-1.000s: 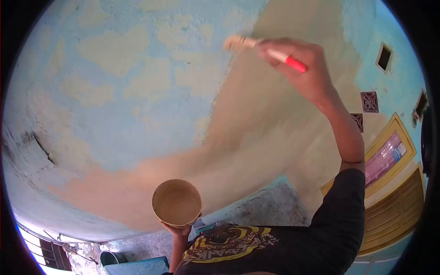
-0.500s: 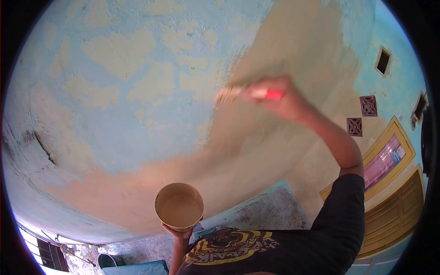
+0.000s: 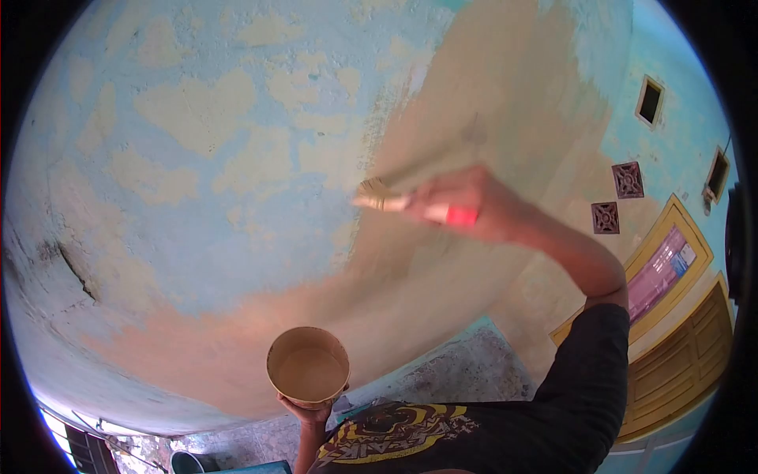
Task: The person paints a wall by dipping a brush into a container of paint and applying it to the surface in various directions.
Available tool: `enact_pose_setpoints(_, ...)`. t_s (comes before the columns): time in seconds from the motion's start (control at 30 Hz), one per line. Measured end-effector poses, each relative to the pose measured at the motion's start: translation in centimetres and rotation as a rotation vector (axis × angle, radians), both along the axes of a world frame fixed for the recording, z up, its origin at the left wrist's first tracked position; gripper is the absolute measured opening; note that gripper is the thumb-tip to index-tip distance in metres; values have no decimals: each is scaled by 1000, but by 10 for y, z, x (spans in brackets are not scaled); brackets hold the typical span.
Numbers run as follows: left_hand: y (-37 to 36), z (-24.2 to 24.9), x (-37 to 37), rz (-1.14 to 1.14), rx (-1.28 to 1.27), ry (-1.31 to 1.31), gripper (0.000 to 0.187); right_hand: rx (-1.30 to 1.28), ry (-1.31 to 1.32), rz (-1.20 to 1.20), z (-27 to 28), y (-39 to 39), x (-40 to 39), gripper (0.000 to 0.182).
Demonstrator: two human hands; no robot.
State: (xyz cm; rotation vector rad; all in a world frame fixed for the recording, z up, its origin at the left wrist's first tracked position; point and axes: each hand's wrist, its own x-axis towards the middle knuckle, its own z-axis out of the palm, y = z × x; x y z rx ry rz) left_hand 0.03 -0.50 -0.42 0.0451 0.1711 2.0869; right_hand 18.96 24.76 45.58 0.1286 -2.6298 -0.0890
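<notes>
My right hand point(image 3: 466, 204) is closed round the handle of a paint brush point(image 3: 383, 196), which has a red end. The bristles touch the wall point(image 3: 268, 229) at the left edge of a tan painted area point(image 3: 489, 103); left of it the surface is light blue with pale yellow patches. Low in the view, my left hand point(image 3: 310, 411) holds a round container point(image 3: 309, 365) of tan paint from below, its fingers wrapped round the base. The container's open top faces up.
To the right are a yellow-framed window point(image 3: 667, 265), a wooden door point(image 3: 683, 355), two dark vent blocks point(image 3: 628, 180) and small openings point(image 3: 650, 101). A dark bucket point(image 3: 188, 461) stands at the lower left. A crack point(image 3: 77, 272) marks the wall at left.
My right hand and the brush have moved down and slightly left along the edge of the tan area. My left hand still holds the container, which sits slightly lower in view.
</notes>
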Motion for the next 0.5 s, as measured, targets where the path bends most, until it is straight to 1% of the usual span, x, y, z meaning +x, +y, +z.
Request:
enact_pose_setpoints(0.03,-1,-3,0,-15,-2,-8,103,-114,18,-47,26,6,2,14)
enact_pose_setpoints(0.07,0,-2,-1,-29,-3,-14,103,-93,111,-102,52,13,6,15)
enact_pose_setpoints(0.1,1,2,-1,-41,19,35,104,-74,206,-158,77,24,11,16)
enact_pose_setpoints(0.17,4,12,0,-62,63,129,105,112,423,-121,125,48,21,16)
enact_pose_setpoints(0.27,3,10,0,-53,38,117,104,595,712,-227,142,34,21,19)
enact_pose_setpoints(0.33,0,-1,-1,-28,14,114,106,451,543,-216,105,32,17,23)
enact_pose_setpoints(0.4,0,0,-1,-11,-1,105,107,739,339,-168,49,29,9,25)
enact_pose_setpoints(0.43,-3,6,0,-9,-5,99,108,614,212,-127,25,15,9,25)
enact_pose_setpoints(0.47,-2,10,1,-6,-8,92,109,491,85,-87,13,6,10,25)
enact_pose_setpoints(0.5,2,2,-1,-9,21,97,110,362,18,-69,18,7,10,24)
